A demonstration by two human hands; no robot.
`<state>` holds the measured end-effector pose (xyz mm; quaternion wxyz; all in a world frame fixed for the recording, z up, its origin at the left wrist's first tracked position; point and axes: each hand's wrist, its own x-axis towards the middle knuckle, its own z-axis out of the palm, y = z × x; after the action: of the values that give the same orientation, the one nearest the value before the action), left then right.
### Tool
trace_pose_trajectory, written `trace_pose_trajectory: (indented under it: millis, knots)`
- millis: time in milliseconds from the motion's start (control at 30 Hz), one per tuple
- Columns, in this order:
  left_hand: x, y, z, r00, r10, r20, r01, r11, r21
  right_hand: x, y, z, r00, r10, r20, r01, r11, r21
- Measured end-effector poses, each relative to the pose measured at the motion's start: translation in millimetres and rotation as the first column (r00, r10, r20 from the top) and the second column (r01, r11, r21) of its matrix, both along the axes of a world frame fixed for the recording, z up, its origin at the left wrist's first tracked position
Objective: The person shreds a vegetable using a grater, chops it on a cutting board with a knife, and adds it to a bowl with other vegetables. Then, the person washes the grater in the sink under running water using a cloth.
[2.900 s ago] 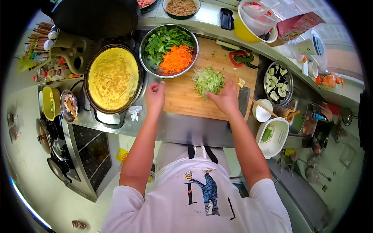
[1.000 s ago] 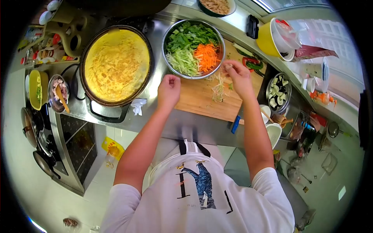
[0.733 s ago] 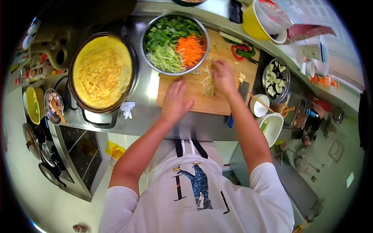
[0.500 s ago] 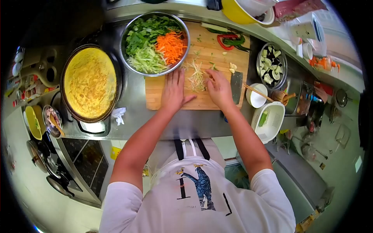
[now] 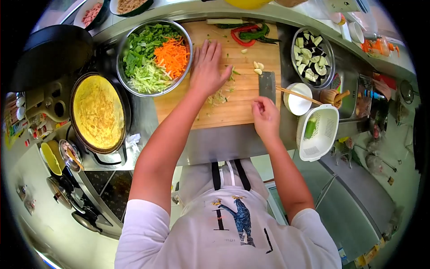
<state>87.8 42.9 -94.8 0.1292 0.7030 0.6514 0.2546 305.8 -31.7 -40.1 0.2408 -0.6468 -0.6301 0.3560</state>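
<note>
My left hand lies on the wooden cutting board with thumb and fingers stretched out, beside a steel bowl. Shredded carrot, chopped greens and pale green shreds fill that bowl. A few thin pale shreds show on the board near my left wrist. My right hand is closed at the board's front edge, against the lower end of the cleaver blade. The cleaver's handle and anything inside those fingers are hidden. Garlic cloves sit by the blade.
Red and green peppers lie at the board's far edge. On the right stand cut eggplant, a white bowl with chopsticks and a white basket. At left is a pan of yellow egg sheet.
The view has shifted. My left hand has moved farther up the board beside the bowl. The right hand has drawn back to the cleaver's lower end. Fewer shreds show on the board.
</note>
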Motion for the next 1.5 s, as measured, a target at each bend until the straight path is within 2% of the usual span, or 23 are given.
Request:
trace_pose_trajectory:
  millis: [67, 100, 200, 267, 300, 367, 400, 500, 600, 767, 867, 967, 1033, 1100, 1167, 1267, 1300, 1333, 1367, 1400, 1433, 1467, 1500]
  knots:
    - [4, 25, -2, 0.998, 0.025, -0.063, -0.024, 1.000, 0.013, 13, -11, -1, 0.994, -0.074, 0.074, 0.082, 0.991, -0.105]
    - [6, 34, -4, 0.991, 0.053, -0.121, -0.050, 0.998, 0.032, 16, -15, -1, 0.994, -0.079, 0.074, 0.087, 0.990, -0.111]
    - [3, 49, -16, 0.987, 0.065, -0.147, -0.069, 0.997, -0.018, 24, -25, 5, 0.965, -0.029, 0.262, 0.056, 0.994, -0.097]
    - [3, 38, -17, 0.990, 0.035, -0.137, -0.029, 0.999, 0.045, 26, -35, 5, 0.946, -0.009, 0.324, 0.042, 0.994, -0.097]
    - [3, 28, -16, 0.996, -0.022, -0.090, 0.025, 0.999, 0.032, 26, -37, 4, 0.922, 0.019, 0.387, 0.019, 0.996, -0.092]
    - [3, 3, -5, 0.990, -0.142, -0.026, 0.142, 0.990, -0.019, 28, -42, 1, 0.924, 0.025, 0.381, 0.015, 0.995, -0.102]
    - [3, -11, 0, 0.988, -0.148, -0.034, 0.147, 0.989, -0.018, 29, -44, -2, 0.923, 0.039, 0.383, 0.006, 0.993, -0.114]
    - [5, -48, 16, 0.964, -0.267, -0.002, 0.265, 0.959, -0.100, 38, -45, -13, 0.957, 0.038, 0.289, 0.001, 0.991, -0.133]
    - [3, -75, 30, 0.972, -0.230, -0.044, 0.220, 0.963, -0.154, 41, -46, -19, 0.978, -0.025, 0.209, 0.040, 0.997, -0.070]
    - [-6, -101, 16, 0.987, -0.123, -0.101, 0.097, 0.968, -0.230, 45, -66, -13, 0.985, -0.092, 0.148, 0.102, 0.993, -0.058]
    - [-1, -93, 13, 0.994, -0.093, -0.064, 0.080, 0.979, -0.189, 46, -79, -11, 0.985, -0.091, 0.143, 0.097, 0.995, -0.030]
    - [5, -67, 6, 0.999, -0.025, -0.041, 0.021, 0.994, -0.108, 31, -72, 4, 0.992, -0.029, 0.125, 0.044, 0.992, -0.120]
    - [5, -48, -4, 0.999, 0.025, -0.034, -0.027, 0.998, -0.064, 9, -54, 11, 1.000, 0.006, -0.023, -0.008, 0.995, -0.101]
    - [6, -46, -3, 0.997, 0.083, 0.003, -0.083, 0.996, 0.008, -9, -33, 13, 0.999, 0.020, -0.039, -0.024, 0.993, -0.112]
    - [5, -58, 3, 0.997, 0.069, 0.016, -0.069, 0.998, 0.009, -22, -14, 0, 0.998, 0.027, -0.059, -0.034, 0.992, -0.121]
    - [3, -93, 18, 0.997, 0.058, 0.046, -0.056, 0.998, -0.028, -30, -11, -20, 0.995, 0.042, -0.089, -0.046, 0.998, -0.042]
    - [4, -102, 21, 0.995, 0.079, 0.067, -0.075, 0.996, -0.057, -30, -12, -16, 0.986, 0.103, -0.132, -0.114, 0.991, -0.075]
    - [6, -111, 23, 0.995, 0.075, 0.071, -0.071, 0.996, -0.063, -29, -16, -11, 0.971, 0.162, -0.176, -0.184, 0.977, -0.112]
    - [10, -123, 26, 0.999, 0.038, 0.029, -0.036, 0.996, -0.081, -26, -25, -6, 0.982, 0.080, -0.171, -0.100, 0.989, -0.110]
    - [14, -132, 28, 1.000, 0.000, -0.010, -0.001, 0.995, -0.099, -18, -34, -1, 0.984, 0.072, -0.160, -0.093, 0.988, -0.124]
    - [22, -138, 29, 0.998, -0.068, -0.015, 0.067, 0.996, -0.054, -5, -41, 3, 0.994, -0.016, -0.107, -0.005, 0.981, -0.193]
    - [31, -145, 31, 0.998, -0.068, -0.005, 0.067, 0.996, -0.062, 8, -46, 7, 0.994, -0.098, -0.050, 0.082, 0.964, -0.255]
    - [41, -151, 31, 0.970, -0.222, 0.095, 0.234, 0.961, -0.147, 20, -50, 9, 0.990, -0.130, -0.048, 0.114, 0.963, -0.243]
